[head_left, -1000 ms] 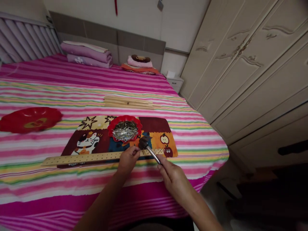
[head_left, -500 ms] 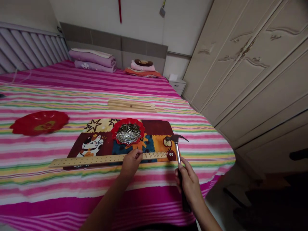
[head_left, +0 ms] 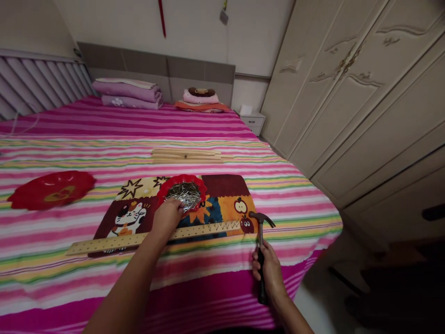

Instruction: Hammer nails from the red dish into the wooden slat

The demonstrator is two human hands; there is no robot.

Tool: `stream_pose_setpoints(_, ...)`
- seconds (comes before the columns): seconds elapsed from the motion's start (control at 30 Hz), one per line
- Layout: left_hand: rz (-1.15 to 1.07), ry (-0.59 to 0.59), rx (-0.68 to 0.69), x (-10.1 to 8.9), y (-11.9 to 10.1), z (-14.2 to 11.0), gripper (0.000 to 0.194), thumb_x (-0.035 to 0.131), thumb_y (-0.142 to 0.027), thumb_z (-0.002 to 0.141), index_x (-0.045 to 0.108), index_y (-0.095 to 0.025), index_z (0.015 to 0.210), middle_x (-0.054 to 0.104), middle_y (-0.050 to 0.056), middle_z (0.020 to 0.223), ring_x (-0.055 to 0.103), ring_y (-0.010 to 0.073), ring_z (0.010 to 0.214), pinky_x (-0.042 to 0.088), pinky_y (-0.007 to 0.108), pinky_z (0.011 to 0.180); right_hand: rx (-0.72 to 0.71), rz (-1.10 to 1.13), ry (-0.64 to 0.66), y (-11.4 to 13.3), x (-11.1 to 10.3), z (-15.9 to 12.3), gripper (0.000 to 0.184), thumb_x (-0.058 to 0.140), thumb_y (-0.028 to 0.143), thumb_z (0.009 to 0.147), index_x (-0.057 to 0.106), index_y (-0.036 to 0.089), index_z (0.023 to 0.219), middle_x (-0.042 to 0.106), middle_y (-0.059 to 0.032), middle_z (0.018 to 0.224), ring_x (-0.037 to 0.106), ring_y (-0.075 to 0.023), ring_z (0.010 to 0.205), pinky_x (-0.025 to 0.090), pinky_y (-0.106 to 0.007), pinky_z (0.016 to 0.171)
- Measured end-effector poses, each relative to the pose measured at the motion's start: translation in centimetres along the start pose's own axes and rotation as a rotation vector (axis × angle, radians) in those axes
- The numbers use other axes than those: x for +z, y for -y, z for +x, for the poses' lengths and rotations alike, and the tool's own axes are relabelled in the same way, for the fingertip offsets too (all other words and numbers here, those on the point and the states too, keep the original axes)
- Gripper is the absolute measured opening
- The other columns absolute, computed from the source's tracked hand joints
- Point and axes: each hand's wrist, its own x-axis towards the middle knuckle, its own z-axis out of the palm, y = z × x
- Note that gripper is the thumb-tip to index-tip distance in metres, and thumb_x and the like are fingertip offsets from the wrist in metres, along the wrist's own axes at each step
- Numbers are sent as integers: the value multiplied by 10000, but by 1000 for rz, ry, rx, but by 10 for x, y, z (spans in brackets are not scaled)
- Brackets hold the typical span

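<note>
My left hand (head_left: pixel 167 217) reaches over the near side of a red scalloped bowl (head_left: pixel 182 178). Its fingers are pinched at the heap of silver nails (head_left: pixel 186 191) inside; whatever lies between the fingertips is hidden. My right hand (head_left: pixel 270 268) grips the dark handle of a claw hammer (head_left: pixel 260 233), whose head points up beside the mat's right edge. Between me and the bowl lies a long wooden strip (head_left: pixel 104 244) with rows of small holes. Several nails (head_left: pixel 224 227) stand in its right part. My left forearm crosses over the strip's middle.
Beneath the bowl and strip is a patterned mat (head_left: pixel 225 185) on the striped bedspread (head_left: pixel 299 208). A red plate (head_left: pixel 52 190) lies left, more wooden strips (head_left: pixel 187 157) farther back. Folded bedding (head_left: pixel 130 93) is by the headboard; a wardrobe (head_left: pixel 330 102) stands right.
My left hand has moved from above the wooden strip, left and away from me, to the nails in the bowl. The hammer has dropped slightly in view, still in my right hand.
</note>
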Motion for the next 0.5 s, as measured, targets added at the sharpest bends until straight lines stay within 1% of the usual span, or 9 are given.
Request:
stream_pose_setpoints(0.1,79,104,-8,1,-5,9,187,485,-215,768,668,-209,807,644,68,948,594,207,862,411,275,663,-9,0,-8,0,-1,0,435,630,472,699,470,241,1031,482,110,530,375,-48,317,278,-119,237)
stream_pose_setpoints(0.2,63,102,5,2,-5,13,197,471,-214,778,667,-204,797,645,69,925,589,199,831,406,276,658,-2,11,-8,-1,-1,1,459,641,482,686,465,245,1037,470,116,525,371,-45,307,267,-113,233)
stream_pose_setpoints(0.3,-38,19,20,2,3,13,202,475,-235,780,673,-197,789,636,65,875,578,187,816,418,271,689,-1,18,5,-2,-1,1,448,647,483,682,470,242,1016,470,115,529,370,-42,308,269,-112,235)
stream_pose_setpoints(0.37,-146,-64,-14,1,8,11,180,507,-246,754,680,-199,764,626,55,860,575,177,805,428,265,704,-7,21,12,-2,-2,2,447,648,475,684,469,242,1020,473,114,535,374,-43,315,275,-113,239)
stream_pose_setpoints(0.43,-293,-138,-49,0,9,6,153,542,-266,722,683,-209,740,629,33,845,576,165,790,434,257,718,-11,28,10,-2,-2,2,465,649,466,686,460,244,1048,470,117,536,375,-44,318,275,-113,240)
stream_pose_setpoints(0.5,-470,-158,-79,0,6,-2,144,573,-306,693,682,-224,740,646,3,812,582,155,768,437,249,719,-8,33,5,-2,-3,2,480,650,454,687,452,243,1069,468,119,535,374,-44,318,272,-112,241)
